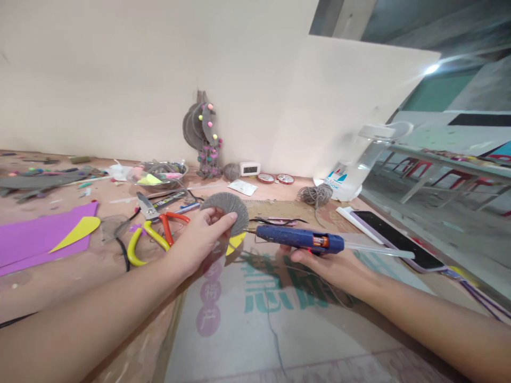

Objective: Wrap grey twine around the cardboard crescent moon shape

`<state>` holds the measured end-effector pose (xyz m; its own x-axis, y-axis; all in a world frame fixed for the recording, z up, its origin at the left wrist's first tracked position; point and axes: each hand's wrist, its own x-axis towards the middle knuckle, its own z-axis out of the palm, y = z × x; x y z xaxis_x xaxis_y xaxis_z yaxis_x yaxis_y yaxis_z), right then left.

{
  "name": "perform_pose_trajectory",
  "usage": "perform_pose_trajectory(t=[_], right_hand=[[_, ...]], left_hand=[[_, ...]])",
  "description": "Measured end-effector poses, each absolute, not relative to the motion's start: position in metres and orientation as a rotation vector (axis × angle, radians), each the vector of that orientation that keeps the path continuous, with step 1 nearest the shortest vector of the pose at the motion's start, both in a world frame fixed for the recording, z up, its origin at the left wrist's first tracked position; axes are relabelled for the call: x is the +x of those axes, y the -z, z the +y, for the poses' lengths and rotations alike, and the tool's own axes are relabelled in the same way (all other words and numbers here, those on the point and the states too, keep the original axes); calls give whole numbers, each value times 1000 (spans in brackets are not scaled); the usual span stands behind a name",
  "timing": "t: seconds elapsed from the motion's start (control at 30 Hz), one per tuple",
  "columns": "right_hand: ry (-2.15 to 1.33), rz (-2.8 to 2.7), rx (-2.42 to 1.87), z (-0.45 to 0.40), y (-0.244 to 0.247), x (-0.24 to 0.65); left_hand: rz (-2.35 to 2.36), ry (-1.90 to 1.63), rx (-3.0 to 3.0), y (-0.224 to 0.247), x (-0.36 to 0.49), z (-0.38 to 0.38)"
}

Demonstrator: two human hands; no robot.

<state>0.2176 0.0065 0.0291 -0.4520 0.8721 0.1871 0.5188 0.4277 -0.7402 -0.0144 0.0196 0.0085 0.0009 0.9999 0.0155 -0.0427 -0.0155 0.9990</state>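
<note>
In left hand [205,234], gray cord-wrapped piece [228,206], curved edge, yellow lower part

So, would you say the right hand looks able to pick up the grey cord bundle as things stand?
Probably not: the right hand is taken up with the blue glue gun, which would likely need setting down first. The grey cord bundle itself lies uncovered beyond the gun.
</note>
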Motion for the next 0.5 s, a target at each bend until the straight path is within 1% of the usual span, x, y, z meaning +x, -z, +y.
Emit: perform_pose_trajectory(t=[0.33, 0.5], right_hand=[[-975, -2100, -1144, 5, -28, 215], [-845, -2164, -1173, 7, -30, 216]], left_hand=[[1205, -1307, 1124, -2, -15, 19], [1120, -1307, 1142, -5, -13, 17]])
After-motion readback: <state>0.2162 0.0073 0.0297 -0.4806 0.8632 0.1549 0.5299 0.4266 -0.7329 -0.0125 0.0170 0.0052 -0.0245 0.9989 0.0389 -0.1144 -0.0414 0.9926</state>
